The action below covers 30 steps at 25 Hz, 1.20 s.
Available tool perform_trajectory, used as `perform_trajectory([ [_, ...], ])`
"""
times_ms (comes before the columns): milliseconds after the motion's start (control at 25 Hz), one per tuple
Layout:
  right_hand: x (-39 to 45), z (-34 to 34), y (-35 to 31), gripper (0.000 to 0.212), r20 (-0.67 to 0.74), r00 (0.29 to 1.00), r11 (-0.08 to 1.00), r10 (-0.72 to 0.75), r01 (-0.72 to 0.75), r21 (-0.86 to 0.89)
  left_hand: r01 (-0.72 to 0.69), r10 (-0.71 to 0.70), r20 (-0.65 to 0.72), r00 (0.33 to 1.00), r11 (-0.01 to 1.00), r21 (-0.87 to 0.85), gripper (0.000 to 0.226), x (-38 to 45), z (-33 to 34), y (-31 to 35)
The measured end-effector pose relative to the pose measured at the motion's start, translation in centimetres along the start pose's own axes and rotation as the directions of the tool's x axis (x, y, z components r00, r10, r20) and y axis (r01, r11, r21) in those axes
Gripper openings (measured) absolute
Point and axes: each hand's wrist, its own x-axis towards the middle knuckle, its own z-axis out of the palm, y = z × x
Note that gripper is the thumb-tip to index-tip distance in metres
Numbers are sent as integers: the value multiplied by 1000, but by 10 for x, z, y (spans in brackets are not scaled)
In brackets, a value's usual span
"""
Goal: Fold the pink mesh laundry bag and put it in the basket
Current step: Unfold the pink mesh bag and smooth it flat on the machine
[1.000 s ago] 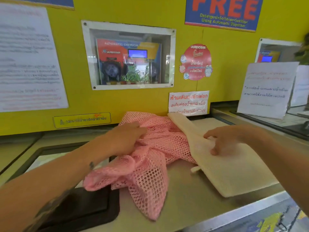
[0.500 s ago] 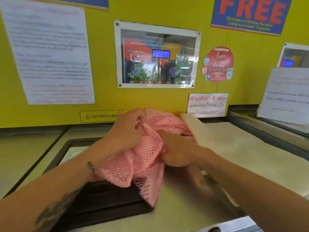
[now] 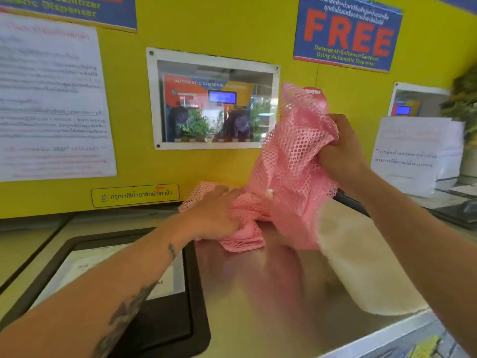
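Observation:
The pink mesh laundry bag is crumpled and partly lifted above the steel machine top. My right hand is closed on its upper part and holds it up in front of the yellow wall. My left hand grips the lower bunch of the mesh, which rests on the steel surface. No basket is in view.
A cream cloth lies on the steel top to the right, under my right forearm. A black-framed lid sits at the left. The yellow wall with posters and a small window stands close behind. Paper notices lean at the right.
My right hand left the cream cloth, took hold of the pink mesh and has raised it up and to the right. My left hand stays low on the mesh.

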Motion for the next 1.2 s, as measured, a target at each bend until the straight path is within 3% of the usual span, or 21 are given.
perform_trajectory([
  [80,0,-12,20,35,9,988,941,-155,151,-302,27,-48,152,987,990,136,85,9,20,7],
  [120,-6,-15,37,36,142,975,826,-173,222,-517,29,-64,188,980,982,184,81,12,25,9],
  [160,-17,-15,54,38,315,947,665,-61,274,-695,33,-76,190,979,975,222,76,13,26,9],
  [200,-29,-14,74,39,454,878,506,151,326,-799,36,-80,164,983,966,256,71,12,25,9],
  [240,-39,-13,94,36,518,782,426,345,362,-829,33,-70,122,990,958,285,64,11,22,7],
  [280,-45,-13,103,32,531,721,426,445,351,-834,25,-50,75,996,952,304,56,9,19,5],
  [320,-47,-14,102,29,542,703,487,461,311,-816,25,-34,23,999,949,314,50,6,17,2],
  [440,-36,-21,84,60,566,765,825,307,82,-559,67,-38,-123,992,968,241,49,2,8,-10],
  [520,-45,-19,75,64,721,650,892,240,145,-428,81,-49,-224,973,987,137,49,-3,-1,-14],
  [600,-63,-16,75,49,807,547,783,221,394,-481,60,-31,-323,946,995,81,45,-8,-10,-13],
  [680,-57,-20,85,35,761,618,631,198,513,-581,74,-48,-410,911,996,48,45,-12,-21,-11],
  [760,-34,-29,96,36,648,731,544,214,461,-701,74,-26,-490,872,994,80,48,-16,-32,-14],
  [800,-24,-33,101,36,580,780,476,234,428,-768,45,12,-481,877,993,108,49,-19,-33,-17],
  [880,-15,-34,105,38,490,818,324,303,395,-860,-8,57,-293,954,986,167,49,-27,-27,-25],
  [960,-16,-25,99,42,473,709,246,523,406,-880,13,-10,-12,1000,974,227,57,-36,-11,-30],
  [1040,-19,-14,76,48,487,623,288,612,398,-871,47,-68,89,994,974,220,63,-40,-2,-34],
  [1200,-29,28,10,76,657,607,575,447,367,-731,63,-65,11,998,991,117,60,-39,-5,-48],
])
